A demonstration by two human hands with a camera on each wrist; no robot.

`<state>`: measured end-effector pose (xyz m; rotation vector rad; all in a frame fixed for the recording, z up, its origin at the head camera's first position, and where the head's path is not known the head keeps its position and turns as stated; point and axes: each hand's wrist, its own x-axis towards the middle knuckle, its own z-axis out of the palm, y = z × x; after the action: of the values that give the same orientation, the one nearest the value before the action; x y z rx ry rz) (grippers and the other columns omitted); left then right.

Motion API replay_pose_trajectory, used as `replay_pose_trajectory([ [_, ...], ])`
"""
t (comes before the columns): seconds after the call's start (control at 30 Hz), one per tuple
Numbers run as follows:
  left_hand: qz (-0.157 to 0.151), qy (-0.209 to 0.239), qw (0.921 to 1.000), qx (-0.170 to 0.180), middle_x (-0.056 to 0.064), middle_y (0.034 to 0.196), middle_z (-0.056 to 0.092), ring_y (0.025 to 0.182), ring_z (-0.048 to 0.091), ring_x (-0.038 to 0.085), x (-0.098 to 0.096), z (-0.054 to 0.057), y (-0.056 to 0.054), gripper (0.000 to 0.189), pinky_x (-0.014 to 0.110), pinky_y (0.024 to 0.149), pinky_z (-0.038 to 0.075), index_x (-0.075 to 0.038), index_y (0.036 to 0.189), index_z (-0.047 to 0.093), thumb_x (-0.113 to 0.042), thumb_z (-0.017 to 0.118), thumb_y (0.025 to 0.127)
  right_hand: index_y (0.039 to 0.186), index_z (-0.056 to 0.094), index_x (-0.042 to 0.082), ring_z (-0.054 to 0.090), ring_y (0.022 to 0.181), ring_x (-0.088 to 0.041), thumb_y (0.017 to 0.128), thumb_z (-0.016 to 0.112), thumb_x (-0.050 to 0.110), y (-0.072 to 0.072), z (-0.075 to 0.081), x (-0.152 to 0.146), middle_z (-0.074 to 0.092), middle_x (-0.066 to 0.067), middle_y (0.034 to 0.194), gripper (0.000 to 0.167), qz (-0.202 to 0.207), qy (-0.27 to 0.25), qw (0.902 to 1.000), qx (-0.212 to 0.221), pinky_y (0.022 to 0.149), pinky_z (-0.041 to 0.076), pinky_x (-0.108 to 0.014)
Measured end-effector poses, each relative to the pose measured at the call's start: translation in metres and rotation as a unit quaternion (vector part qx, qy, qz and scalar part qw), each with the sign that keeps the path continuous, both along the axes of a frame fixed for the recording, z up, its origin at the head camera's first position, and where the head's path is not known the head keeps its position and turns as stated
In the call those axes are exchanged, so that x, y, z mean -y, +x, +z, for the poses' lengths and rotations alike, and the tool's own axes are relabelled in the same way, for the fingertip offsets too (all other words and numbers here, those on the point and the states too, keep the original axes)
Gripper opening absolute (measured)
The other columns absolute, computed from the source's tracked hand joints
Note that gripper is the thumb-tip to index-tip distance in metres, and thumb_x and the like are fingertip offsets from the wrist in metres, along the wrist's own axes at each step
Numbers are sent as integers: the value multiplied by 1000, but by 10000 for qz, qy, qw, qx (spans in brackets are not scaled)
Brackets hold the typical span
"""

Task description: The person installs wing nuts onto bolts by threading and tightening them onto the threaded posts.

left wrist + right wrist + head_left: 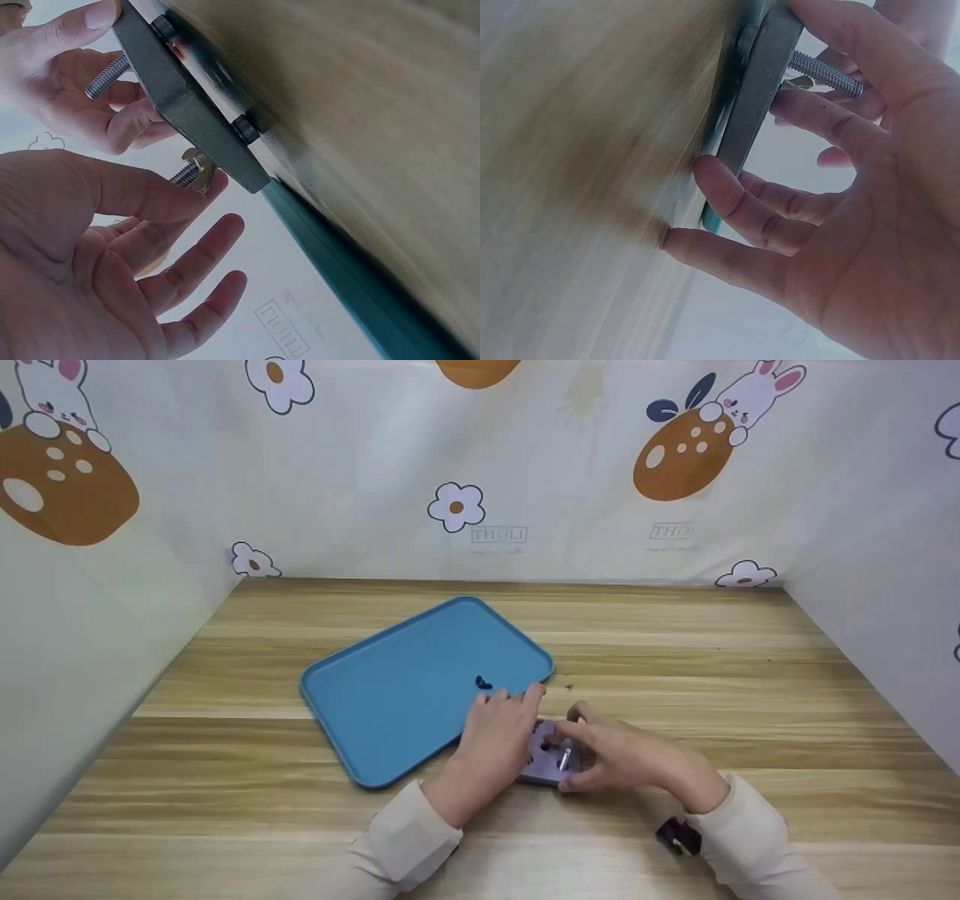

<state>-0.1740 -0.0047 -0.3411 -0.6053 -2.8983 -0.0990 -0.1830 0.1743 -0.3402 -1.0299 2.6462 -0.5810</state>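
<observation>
A grey metal plate point(544, 772) with holes lies beside the tray, between the two hands. One threaded bolt point(109, 75) sticks up from it, and another carries a brass wing nut point(197, 166). My left hand point(491, 742) pinches the wing nut between thumb and forefinger, its other fingers spread. My right hand point(626, 754) grips the plate at its right end with thumb and fingers. In the right wrist view its lower fingertips point(676, 238) touch the tabletop. Dark round pieces point(245, 129) show under the plate.
A blue tray point(405, 682) lies angled at the left, with small dark pieces point(484, 683) near its right side. A tiny dark speck point(568, 686) is on the wooden table point(712, 675). Printed sheets wall the table at the back and both sides.
</observation>
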Motion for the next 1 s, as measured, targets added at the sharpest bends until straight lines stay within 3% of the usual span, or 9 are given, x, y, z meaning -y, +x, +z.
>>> replay_pose_trajectory([
  [0.27, 81, 263, 9988, -399, 6, 103, 55, 90, 53, 23, 0, -2, 0, 30, 36, 71, 45, -12, 115, 52, -21, 61, 88, 108, 55, 12, 48, 81, -15, 76, 74, 33, 0, -1, 0, 44, -6, 104, 44, -24, 18, 10000, -72, 65, 42, -25],
  [0.43, 40, 319, 9984, -464, 4, 101, 63, 87, 57, 23, 0, -2, 1, 29, 35, 70, 44, -13, 114, 53, -21, 60, 87, 110, 54, 13, 48, 82, -15, 76, 74, 33, 0, -1, 0, 43, -6, 106, 44, -66, 87, 9999, 54, 66, 43, -26],
  [0.73, -11, 423, 9989, -206, 3, 90, 70, 82, 61, 23, 1, -2, -1, 27, 36, 72, 42, -15, 114, 53, -27, 58, 90, 110, 55, 9, 48, 78, -16, 77, 73, 36, 0, 0, 0, 43, -8, 105, 46, 114, 31, 9998, -153, 62, 40, -25],
  [1.0, 180, 138, 9997, -19, 3, 97, 70, 85, 60, 23, 1, -2, -1, 33, 36, 74, 41, -16, 116, 50, -24, 63, 86, 110, 55, 9, 48, 80, -15, 77, 74, 35, 0, -1, 0, 44, -7, 103, 46, 83, 19, 9999, -144, 64, 41, -25],
])
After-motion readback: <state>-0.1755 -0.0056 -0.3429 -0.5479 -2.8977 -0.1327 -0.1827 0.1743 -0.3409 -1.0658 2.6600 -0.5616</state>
